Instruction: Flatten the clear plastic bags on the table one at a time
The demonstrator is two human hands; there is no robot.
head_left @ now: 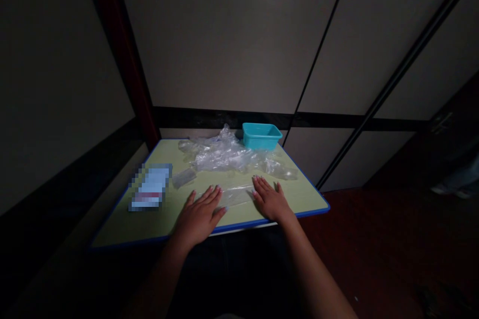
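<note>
- Clock directions take the middle of the tabletop as centre, with 12 at its far edge and 6 at the person's side.
- The pale yellow-green, flat table [299, 196] has a blue rim and bears all the loose items.
- The thin, clear, flat plastic piece [237, 196] lies near the centre, toward 5 o'clock, between the two hands.
- The left hand [198, 217] is at 7 o'clock, palm down and unclenched, its fingers extended and slightly apart; its fingertips reach the plastic piece's left end.
- The right hand [272, 203] is at 4 o'clock, also palm down with fingers extended, at the piece's right end. Neither hand grasps anything; how hard they press, I cannot tell.
- The crumpled, clear, shiny plastic heap [224, 153] spreads from 11 to 2 o'clock, beyond both hands.
- The teal, rectangular, open-topped plastic box [262, 138] stands upright at 1 o'clock, just beside the heap.
- The small, greyish, roughly rectangular packet [184, 178] lies at 10 o'clock; its material is unclear.
- The light blue and white, rectangular item [151, 188] with a reddish band lies at 9 o'clock, its details blurred by pixelation.
- Large, flat, greyish panels [224, 35] rise beyond 12 o'clock; the dark red floor [359, 239] shows past 4 o'clock.
</note>
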